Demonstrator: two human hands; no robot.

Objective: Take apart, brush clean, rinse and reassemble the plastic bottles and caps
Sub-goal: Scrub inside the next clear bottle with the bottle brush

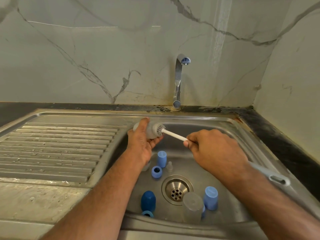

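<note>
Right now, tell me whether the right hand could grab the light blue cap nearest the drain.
Probably not yet: the right hand grips the brush. The light blue cap itself stands uncovered below it.

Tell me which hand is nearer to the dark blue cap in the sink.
Left. The left hand grips the clear bottle up and slightly left of the dark blue cap. The right hand holds the brush farther off, up and right.
</note>
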